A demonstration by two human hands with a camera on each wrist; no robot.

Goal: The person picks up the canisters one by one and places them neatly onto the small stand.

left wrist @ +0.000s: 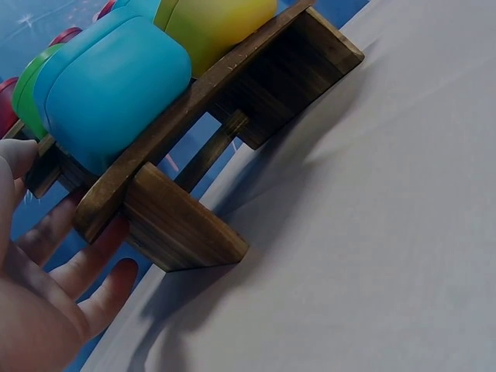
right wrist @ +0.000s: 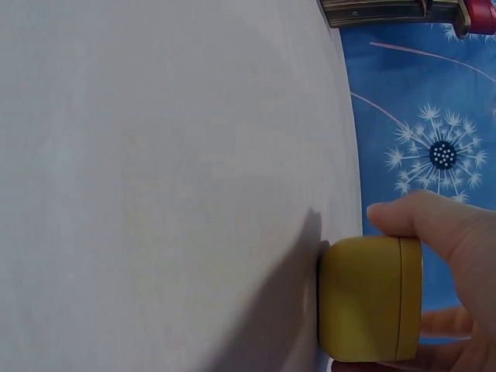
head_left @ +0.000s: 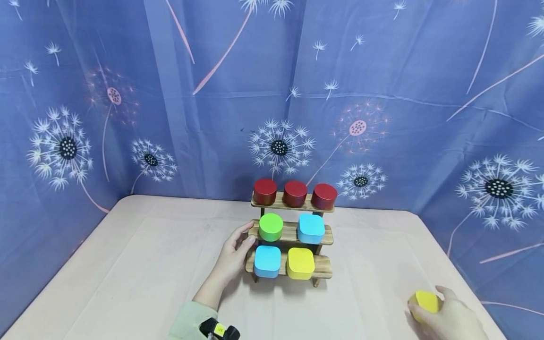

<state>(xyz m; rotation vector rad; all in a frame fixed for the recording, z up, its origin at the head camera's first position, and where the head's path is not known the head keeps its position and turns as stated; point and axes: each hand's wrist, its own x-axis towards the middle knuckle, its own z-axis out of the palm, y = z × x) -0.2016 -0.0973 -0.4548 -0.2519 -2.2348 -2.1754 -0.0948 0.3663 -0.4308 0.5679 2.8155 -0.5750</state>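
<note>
A three-tier wooden display stand [head_left: 325, 266] carries several small lidded tins. My left hand [head_left: 233, 254] holds the stand's left end, thumb toward the front near the middle tier; in the left wrist view its fingers [left wrist: 85, 263] reach behind the boards. On the lowest tier sit a blue tin [head_left: 267, 261] and a yellow tin [head_left: 301, 263], both rounded squares. The middle tier bears a round green tin [head_left: 271, 227] and a blue tin [head_left: 311, 228]. Far to the right, my right hand [head_left: 456, 314] grips another yellow tin [right wrist: 364, 298] between thumb and fingers, low at the tabletop.
Three round red tins [head_left: 295, 194] line the top tier. The pale cloth-covered table [head_left: 140, 264] extends on both sides of the stand. Behind it and at both sides hangs a blue dandelion-print curtain [head_left: 221, 123].
</note>
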